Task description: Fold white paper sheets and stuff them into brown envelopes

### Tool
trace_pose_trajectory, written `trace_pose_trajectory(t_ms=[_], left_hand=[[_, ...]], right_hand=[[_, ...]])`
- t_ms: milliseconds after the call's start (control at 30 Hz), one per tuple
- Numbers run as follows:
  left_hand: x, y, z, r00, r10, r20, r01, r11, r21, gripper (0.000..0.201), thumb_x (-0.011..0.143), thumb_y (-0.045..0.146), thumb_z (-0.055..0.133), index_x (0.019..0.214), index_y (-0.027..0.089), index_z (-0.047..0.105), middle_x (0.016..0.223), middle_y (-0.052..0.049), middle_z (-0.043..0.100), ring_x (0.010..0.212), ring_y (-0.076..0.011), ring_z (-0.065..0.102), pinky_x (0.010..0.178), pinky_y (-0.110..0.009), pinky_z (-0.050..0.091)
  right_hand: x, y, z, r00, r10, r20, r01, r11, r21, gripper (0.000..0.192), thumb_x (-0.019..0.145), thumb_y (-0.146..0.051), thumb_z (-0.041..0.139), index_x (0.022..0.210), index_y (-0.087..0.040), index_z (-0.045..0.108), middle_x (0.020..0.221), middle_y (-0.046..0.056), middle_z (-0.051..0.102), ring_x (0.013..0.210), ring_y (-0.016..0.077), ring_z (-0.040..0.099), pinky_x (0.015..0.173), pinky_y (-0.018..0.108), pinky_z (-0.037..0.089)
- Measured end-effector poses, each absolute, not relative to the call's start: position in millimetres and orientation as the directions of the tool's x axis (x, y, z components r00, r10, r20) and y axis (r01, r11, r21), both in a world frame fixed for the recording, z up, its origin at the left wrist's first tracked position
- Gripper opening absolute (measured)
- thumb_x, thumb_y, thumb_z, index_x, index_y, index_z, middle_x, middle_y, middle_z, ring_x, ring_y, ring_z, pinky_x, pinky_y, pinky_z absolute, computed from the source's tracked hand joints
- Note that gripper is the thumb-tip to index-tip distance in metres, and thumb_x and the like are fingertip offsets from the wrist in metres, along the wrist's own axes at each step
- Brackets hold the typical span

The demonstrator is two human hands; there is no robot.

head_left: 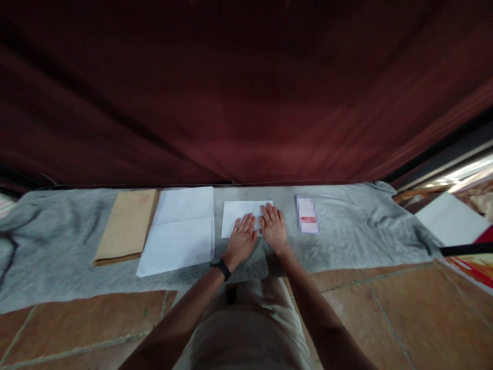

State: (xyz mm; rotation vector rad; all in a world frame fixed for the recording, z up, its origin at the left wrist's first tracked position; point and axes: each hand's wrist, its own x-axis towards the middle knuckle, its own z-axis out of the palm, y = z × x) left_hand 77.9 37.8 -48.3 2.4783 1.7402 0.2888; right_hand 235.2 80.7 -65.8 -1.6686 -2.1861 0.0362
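A small white sheet of paper [234, 211], perhaps folded, lies flat in front of me on the grey cloth. My left hand [243, 236], with a dark watch on its wrist, rests palm down on the paper's lower middle, fingers stretched out. Close beside it, my right hand [272, 226] presses flat over the paper's right end, its fingers also extended. The hands cover much of the paper's lower and right part. Left of them lies a stack of large white sheets [185, 226] with a crease across the top one.
Brown envelopes [125, 226] are stacked at the left, touching the white sheets. A small pale packet with a red band [307, 215] lies to the right. Grey cloth [358, 231] covers the narrow surface, and a dark red curtain [246, 103] hangs behind it. White board [452, 218] stands far right.
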Motion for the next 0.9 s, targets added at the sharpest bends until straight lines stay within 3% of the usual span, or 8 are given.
trace_pose_trajectory(t_ms=[333, 900], left_hand=[[64.3, -3.1, -47.4, 0.382, 0.918, 0.111, 0.902, -0.396, 0.170, 0.055, 0.105, 0.038, 0.033, 0.153, 0.011, 0.043, 0.160, -0.013, 0.043, 0.153, -0.0237, 0.032, 0.127, -0.047, 0.025], [58.7, 103.2, -39.5, 0.254, 0.966, 0.055, 0.950, -0.260, 0.173, 0.054, 0.104, 0.033, 0.030, 0.154, 0.017, 0.043, 0.162, -0.008, 0.042, 0.153, -0.0249, 0.032, 0.127, -0.048, 0.023]], right_hand=[[234.7, 82.3, -70.0, -0.208, 0.933, 0.293, 0.923, 0.286, -0.256, 0.049, 0.107, -0.033, 0.037, 0.152, -0.016, 0.047, 0.159, 0.015, 0.045, 0.147, 0.0295, 0.039, 0.120, 0.050, 0.026], [235.2, 83.6, -71.5, -0.200, 0.935, 0.293, 0.928, 0.277, -0.248, 0.050, 0.107, -0.035, 0.038, 0.152, -0.017, 0.047, 0.158, 0.015, 0.046, 0.145, 0.0296, 0.041, 0.120, 0.050, 0.027]])
